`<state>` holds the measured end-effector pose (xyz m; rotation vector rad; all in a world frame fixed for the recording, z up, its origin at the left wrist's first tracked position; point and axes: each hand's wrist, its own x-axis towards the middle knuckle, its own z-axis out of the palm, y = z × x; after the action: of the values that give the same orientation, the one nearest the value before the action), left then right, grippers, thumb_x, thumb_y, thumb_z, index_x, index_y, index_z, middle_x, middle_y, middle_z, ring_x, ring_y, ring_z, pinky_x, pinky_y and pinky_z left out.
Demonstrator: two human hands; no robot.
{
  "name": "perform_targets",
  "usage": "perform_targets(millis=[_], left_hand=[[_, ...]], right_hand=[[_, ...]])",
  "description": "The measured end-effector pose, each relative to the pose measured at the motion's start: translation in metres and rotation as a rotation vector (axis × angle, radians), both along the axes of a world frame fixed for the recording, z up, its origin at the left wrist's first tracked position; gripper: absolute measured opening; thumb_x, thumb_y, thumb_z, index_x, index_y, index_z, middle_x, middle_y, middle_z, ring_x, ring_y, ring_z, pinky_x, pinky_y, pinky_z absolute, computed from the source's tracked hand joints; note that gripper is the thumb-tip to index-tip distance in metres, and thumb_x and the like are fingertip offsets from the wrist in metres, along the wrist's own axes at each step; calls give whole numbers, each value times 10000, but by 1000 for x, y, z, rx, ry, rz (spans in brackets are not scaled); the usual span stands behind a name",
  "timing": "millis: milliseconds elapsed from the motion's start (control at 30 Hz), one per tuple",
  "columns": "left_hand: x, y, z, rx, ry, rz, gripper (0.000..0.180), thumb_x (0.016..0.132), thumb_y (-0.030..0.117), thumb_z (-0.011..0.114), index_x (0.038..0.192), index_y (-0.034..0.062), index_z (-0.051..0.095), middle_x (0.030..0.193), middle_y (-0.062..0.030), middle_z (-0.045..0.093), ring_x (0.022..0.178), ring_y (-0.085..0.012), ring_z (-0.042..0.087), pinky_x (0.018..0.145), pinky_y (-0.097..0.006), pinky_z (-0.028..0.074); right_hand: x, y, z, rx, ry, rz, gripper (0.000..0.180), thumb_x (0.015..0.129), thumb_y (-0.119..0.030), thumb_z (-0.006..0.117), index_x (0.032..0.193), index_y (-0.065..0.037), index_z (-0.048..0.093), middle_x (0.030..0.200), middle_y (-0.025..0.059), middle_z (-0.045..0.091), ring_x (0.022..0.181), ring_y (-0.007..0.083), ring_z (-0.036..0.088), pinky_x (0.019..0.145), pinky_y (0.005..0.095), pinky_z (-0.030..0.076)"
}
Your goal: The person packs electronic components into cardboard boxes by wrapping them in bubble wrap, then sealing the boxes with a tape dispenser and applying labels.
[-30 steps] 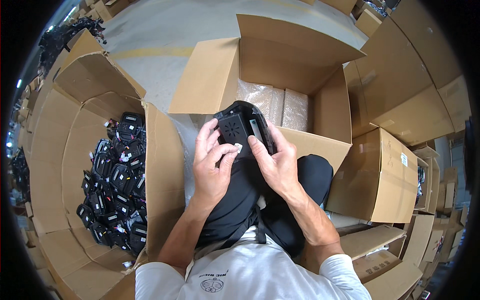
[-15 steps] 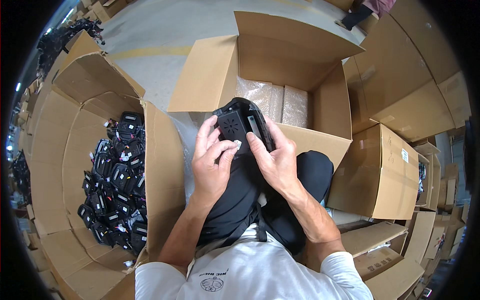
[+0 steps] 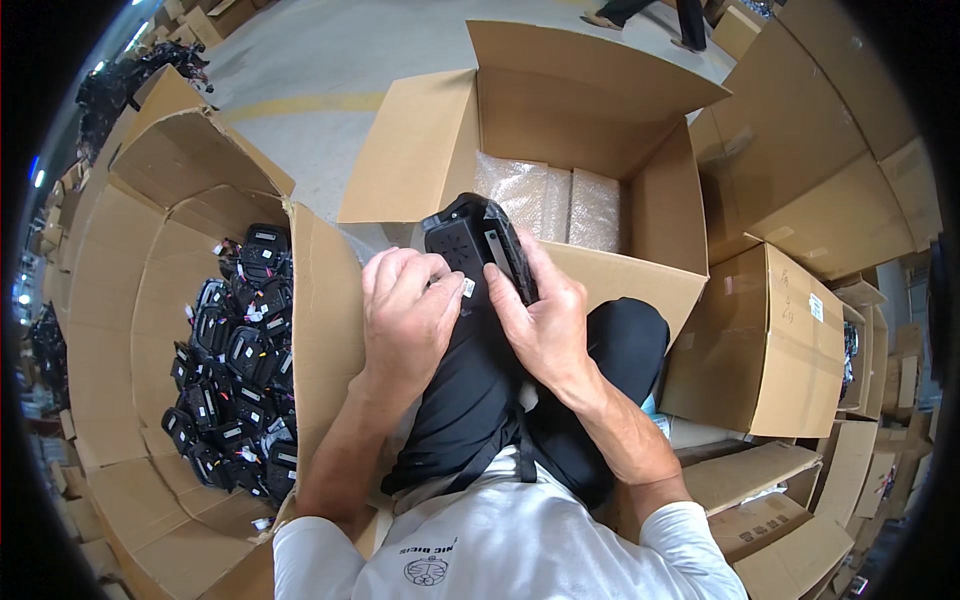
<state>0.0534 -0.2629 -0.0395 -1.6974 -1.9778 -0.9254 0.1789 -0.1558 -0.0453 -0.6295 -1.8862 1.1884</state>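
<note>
Above my lap is a black plastic unit with a ray-shaped pattern of slots and a pale metal strip on its face. My right hand grips its right side, thumb pressed on the face. My left hand is closed, its fingertips bunched at the unit's lower left. A small white piece, a label or a plug, shows beside those fingertips. What the left fingers pinch, if anything, is hidden.
On the left, a tall cardboard box holds several similar black units with wires. Ahead, an open carton contains bubble-wrapped packs. More cartons stand at the right. A person's legs show at the far edge.
My left hand has turned and curled, its fingers folding over the unit's left edge. The unit has shifted slightly left in my right hand. The person in the background has moved.
</note>
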Motion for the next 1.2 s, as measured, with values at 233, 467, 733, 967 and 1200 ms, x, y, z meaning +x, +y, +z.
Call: perform_targets(millis=[233, 467, 733, 967, 1200], left_hand=[[-2, 7, 5, -56, 66, -77, 182, 724, 3, 714, 881, 5, 622, 953, -110, 605, 956, -318, 581, 899, -466, 443], [-11, 6, -18, 40, 10, -213, 259, 708, -35, 711, 924, 5, 573, 980, -132, 584, 986, -332, 577, 907, -469, 478], [-1, 2, -19, 87, -171, -148, 234, 768, -58, 735, 978, -8, 646, 1062, -138, 610, 1040, -317, 589, 891, -411, 507], [4, 5, -20, 77, -156, -213, 188, 796, -45, 706, 952, 11, 617, 1026, -140, 582, 981, -348, 560, 889, -440, 477], [21, -11, -18, 113, -420, -281, 133, 867, -48, 641, 954, 14, 560, 1007, -134, 558, 1010, -335, 562, 923, -424, 457]], right_hand=[[-2, 2, -7, 173, -14, -20, 376, 891, -33, 696, 1248, 37, 603, 877, 167, 718, 777, 166, 698, 707, 308, 553], [6, 5, 3, -90, -33, 58, 382, 896, -73, 689, 1248, 39, 588, 895, 246, 703, 812, 331, 736, 707, 368, 563], [6, 8, -6, -83, 23, 24, 383, 904, -80, 682, 1257, 37, 590, 899, 253, 712, 816, 314, 743, 703, 357, 565], [9, 7, -8, -80, 2, -6, 381, 909, -90, 683, 1248, 57, 592, 875, 228, 717, 732, 204, 716, 666, 326, 556], [19, 3, -1, -231, -43, 19, 405, 932, -99, 682, 1296, 49, 586, 960, 91, 719, 830, 98, 637, 742, 269, 544]])
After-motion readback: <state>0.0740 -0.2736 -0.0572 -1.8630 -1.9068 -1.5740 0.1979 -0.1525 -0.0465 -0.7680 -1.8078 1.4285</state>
